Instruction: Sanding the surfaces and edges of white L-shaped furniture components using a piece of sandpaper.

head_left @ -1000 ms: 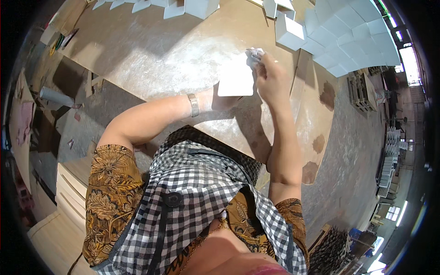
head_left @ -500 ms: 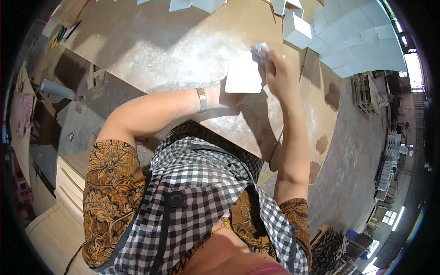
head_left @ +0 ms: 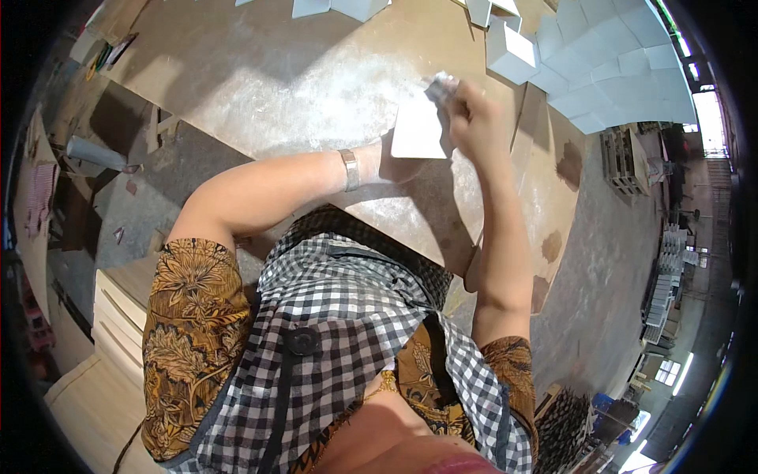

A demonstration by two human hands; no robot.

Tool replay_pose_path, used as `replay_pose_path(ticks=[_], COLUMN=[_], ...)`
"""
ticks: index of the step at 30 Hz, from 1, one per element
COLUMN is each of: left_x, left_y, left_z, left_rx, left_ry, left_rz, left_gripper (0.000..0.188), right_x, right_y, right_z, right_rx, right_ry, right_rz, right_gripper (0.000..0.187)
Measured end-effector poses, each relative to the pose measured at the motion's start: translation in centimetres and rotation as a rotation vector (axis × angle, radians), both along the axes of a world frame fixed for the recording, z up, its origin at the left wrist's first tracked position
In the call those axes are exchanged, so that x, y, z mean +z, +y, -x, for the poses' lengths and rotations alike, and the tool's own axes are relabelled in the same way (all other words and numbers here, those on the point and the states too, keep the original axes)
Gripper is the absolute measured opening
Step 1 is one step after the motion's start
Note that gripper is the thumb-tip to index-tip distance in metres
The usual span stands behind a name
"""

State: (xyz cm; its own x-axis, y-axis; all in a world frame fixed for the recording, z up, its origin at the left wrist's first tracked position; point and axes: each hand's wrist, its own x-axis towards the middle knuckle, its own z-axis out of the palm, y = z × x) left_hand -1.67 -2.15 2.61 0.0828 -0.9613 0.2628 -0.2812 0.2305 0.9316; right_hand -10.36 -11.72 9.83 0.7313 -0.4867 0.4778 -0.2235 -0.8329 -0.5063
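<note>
A white flat-faced piece (head_left: 418, 130) with rounded corners stands out brightly over the dusty work table (head_left: 316, 95). Reaching in from the left, my left hand (head_left: 385, 163) grips this piece at its near left side, partly in shadow, with its fingers mostly hidden. My right hand (head_left: 480, 118) is closed on a crumpled grey-white pad (head_left: 440, 87), a cloth or abrasive sheet I cannot tell apart. That pad is at the far right edge of the white piece, and the hand is slightly blurred.
White box-like pieces (head_left: 616, 63) are stacked at the far right, with one open-sided box (head_left: 512, 51) nearest. Others line the table's far edge. On the left lie a grey tube (head_left: 95, 152) and some tools (head_left: 103, 59). A wooden drawer unit (head_left: 118, 316) stands by my left elbow.
My right hand has shifted slightly left with the grey-white pad, along the far end of the white piece. My left hand stays nearly in place.
</note>
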Motion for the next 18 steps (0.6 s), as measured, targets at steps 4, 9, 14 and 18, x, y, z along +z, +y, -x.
replay_pose_path(ticks=[4,9,14,18], left_x=[-3.5,-3.4,-0.7,-0.7], left_y=[0.5,0.8,-1.0,-1.3], left_z=[-0.8,-1.5,-0.5,-0.4], left_rx=[-0.336,-0.435,0.17,0.255], left_ry=[0.601,0.668,-0.416,-0.576], left_rz=[0.063,0.13,0.472,0.556], left_gripper=[0.023,0.023,0.023,0.026], right_x=[0.3,-0.5,-0.4,1.0], right_y=[2.4,8.8,2.1,1.8], right_z=[-1.6,2.4,1.9,0.6], right_rx=[-0.039,0.259,0.014,-0.238], right_ry=[-0.009,-0.063,-0.017,0.149], right_rz=[-0.007,0.102,-0.083,-0.16], right_gripper=[0.004,0.039,0.012,0.008])
